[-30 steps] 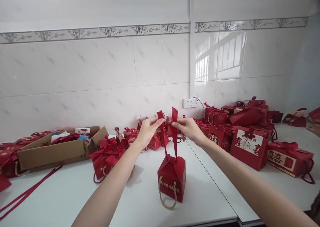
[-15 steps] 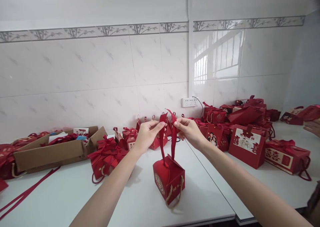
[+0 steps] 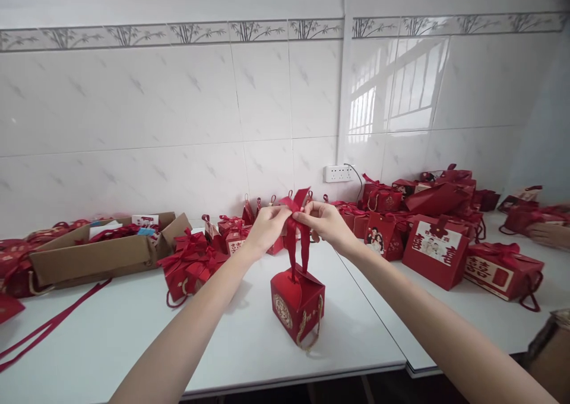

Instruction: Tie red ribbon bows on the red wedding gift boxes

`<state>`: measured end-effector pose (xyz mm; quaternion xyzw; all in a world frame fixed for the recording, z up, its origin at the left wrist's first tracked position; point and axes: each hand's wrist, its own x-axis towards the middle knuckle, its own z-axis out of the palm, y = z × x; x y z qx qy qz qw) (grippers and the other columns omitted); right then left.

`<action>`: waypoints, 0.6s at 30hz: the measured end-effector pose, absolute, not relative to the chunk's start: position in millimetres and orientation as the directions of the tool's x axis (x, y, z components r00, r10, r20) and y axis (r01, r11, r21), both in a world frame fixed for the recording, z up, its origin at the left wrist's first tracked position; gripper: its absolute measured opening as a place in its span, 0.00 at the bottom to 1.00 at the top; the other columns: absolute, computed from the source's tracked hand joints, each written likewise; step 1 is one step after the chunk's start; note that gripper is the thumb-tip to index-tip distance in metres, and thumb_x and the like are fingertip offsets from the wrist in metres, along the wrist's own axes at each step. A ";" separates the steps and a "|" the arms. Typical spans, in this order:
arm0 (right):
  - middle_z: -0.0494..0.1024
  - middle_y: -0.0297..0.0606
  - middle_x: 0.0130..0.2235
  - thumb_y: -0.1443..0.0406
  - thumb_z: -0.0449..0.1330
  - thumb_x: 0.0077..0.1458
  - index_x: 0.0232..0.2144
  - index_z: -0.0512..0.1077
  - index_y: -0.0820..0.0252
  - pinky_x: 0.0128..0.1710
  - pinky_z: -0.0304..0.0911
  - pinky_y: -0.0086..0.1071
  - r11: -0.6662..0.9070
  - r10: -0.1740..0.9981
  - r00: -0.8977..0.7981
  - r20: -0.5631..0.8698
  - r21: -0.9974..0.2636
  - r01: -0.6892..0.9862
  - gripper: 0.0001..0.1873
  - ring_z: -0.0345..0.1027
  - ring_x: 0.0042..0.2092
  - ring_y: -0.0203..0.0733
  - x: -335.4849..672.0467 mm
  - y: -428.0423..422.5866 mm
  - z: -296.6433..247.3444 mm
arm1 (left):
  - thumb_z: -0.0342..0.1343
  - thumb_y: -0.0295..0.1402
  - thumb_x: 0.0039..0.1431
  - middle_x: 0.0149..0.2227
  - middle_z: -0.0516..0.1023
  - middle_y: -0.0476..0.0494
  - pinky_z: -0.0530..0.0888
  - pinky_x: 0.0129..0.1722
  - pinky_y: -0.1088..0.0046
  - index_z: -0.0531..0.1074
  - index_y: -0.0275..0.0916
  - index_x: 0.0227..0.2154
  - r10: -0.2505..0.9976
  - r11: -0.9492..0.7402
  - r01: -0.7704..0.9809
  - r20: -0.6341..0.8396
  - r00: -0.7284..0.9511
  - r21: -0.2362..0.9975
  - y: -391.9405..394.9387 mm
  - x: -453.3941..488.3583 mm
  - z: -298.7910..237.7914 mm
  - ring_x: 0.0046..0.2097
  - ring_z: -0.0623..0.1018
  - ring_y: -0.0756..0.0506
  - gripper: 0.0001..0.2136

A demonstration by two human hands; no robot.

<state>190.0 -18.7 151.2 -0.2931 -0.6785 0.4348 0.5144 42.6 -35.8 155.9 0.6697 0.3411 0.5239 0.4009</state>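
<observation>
A small red gift box [image 3: 294, 309] with a gold round emblem and a twisted rope handle [image 3: 307, 333] stands upright on the white table. Two ends of a red ribbon [image 3: 291, 247] rise from its top. Above the box, my left hand [image 3: 271, 229] pinches one end between thumb and fingers. Opposite it, my right hand [image 3: 327, 223] is closed on the other end, the fingertips of both hands close together. The ribbon tips cross just above them. Whether the ends are looped there is hidden by my fingers.
An open cardboard box [image 3: 98, 258] holding papers stands at left, near a loose ribbon [image 3: 57, 321]. Bow-tied red boxes [image 3: 191, 267] sit left of centre. More gift boxes [image 3: 434, 253] pile up at right, where another person's hand [image 3: 552, 235] shows. A power strip [image 3: 341, 173] hangs on the wall.
My hands have come together, bringing the two ribbon ends from apart to crossing. At far right, the other person's hand has moved onto a red box. The view has tilted down slightly.
</observation>
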 end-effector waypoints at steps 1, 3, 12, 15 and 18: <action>0.66 0.26 0.17 0.53 0.67 0.39 0.18 0.58 0.59 0.11 0.47 0.22 0.450 0.850 -0.288 0.440 -0.892 -0.036 0.23 0.53 0.14 0.25 190.1 -18.1 151.2 | 0.51 0.40 0.55 0.21 0.73 0.46 0.70 0.26 0.73 0.75 0.33 0.30 0.867 -0.450 0.034 0.428 0.257 0.892 -38.1 41.8 156.6 0.24 0.73 0.49 0.14; 0.66 0.26 0.16 0.55 0.67 0.39 0.18 0.58 0.59 0.11 0.47 0.22 0.449 0.854 -0.290 0.432 -0.893 -0.008 0.22 0.53 0.14 0.26 190.0 -16.8 150.3 | 0.54 0.39 0.53 0.24 0.74 0.46 0.69 0.28 0.74 0.75 0.33 0.31 0.844 -0.481 0.089 0.434 0.314 0.872 -42.4 40.6 157.8 0.27 0.72 0.50 0.13; 0.68 0.29 0.15 0.59 0.65 0.43 0.17 0.61 0.59 0.12 0.49 0.23 0.443 0.854 -0.338 0.395 -0.893 0.075 0.17 0.54 0.14 0.27 189.5 -15.8 151.1 | 0.61 0.36 0.48 0.27 0.76 0.46 0.71 0.34 0.71 0.75 0.35 0.40 0.845 -0.485 0.194 0.399 0.357 0.853 -49.8 37.4 158.1 0.31 0.75 0.48 0.16; 0.68 0.29 0.14 0.57 0.65 0.43 0.17 0.60 0.59 0.12 0.48 0.23 0.428 0.849 -0.372 0.375 -0.901 0.067 0.18 0.54 0.14 0.27 190.0 -14.2 151.4 | 0.63 0.35 0.46 0.27 0.76 0.45 0.72 0.34 0.70 0.74 0.34 0.40 0.842 -0.479 0.174 0.395 0.368 0.860 -49.5 35.0 155.1 0.32 0.76 0.47 0.17; 0.67 0.27 0.14 0.58 0.67 0.42 0.21 0.60 0.58 0.12 0.49 0.22 0.378 0.871 -0.351 0.343 -0.925 0.033 0.18 0.57 0.14 0.28 189.9 -13.3 150.5 | 0.66 0.35 0.43 0.29 0.76 0.43 0.72 0.32 0.70 0.72 0.33 0.37 0.853 -0.453 0.166 0.372 0.367 0.876 -47.5 33.3 150.9 0.31 0.76 0.46 0.18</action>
